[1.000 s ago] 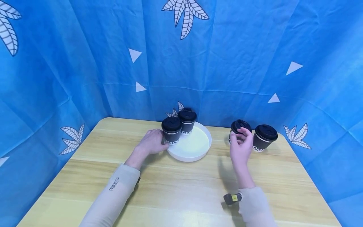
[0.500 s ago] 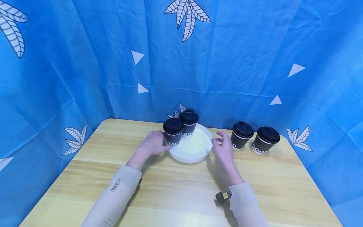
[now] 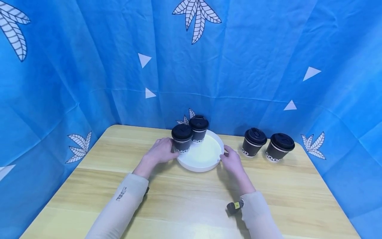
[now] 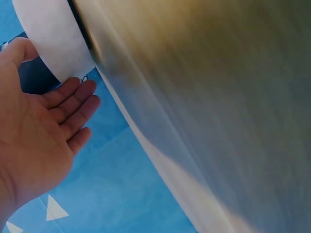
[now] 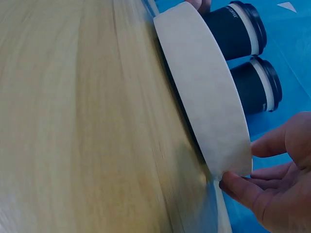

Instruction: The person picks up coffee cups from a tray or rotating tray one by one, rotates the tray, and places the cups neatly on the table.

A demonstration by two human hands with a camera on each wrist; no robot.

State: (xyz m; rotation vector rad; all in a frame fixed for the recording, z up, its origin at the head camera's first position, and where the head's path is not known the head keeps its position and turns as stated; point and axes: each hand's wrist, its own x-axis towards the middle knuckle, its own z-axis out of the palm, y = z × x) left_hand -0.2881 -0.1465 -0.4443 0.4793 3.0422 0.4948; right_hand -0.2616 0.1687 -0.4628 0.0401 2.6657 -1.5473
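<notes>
1. Right hand (image 3: 232, 162): has moved onto white tray's (image 3: 206, 154) right rim, thumb and fingers pinching it.
2. Left hand (image 3: 161, 151): loosely curved, holding left rim beside front cup (image 3: 182, 143).
3. White tray: on wooden table (image 3: 185, 199); front cup, rear cup (image 3: 198, 131) aboard, upright.
4. Third cup (image 3: 253, 146), fourth cup (image 3: 277, 151): right of tray, apart.
5. Blue curtain (image 3: 253, 73): close behind.

Free passage runs from the front across the pale wood-grain tabletop (image 3: 185, 205) to the near rim of the round, shallow white tray (image 3: 206, 154). The person's left hand (image 3: 159, 151) blocks its left side, the right hand (image 3: 232, 162) its right. A black lidded cup (image 3: 182, 141) fills the tray's left, a second black lidded cup (image 3: 198, 129) its rear; the remainder admits entry from above. Behind, a blue printed fabric curtain (image 3: 191, 76) bars access. Rightward, two further black lidded cups (image 3: 252, 146) leave only a narrow gap.
</notes>
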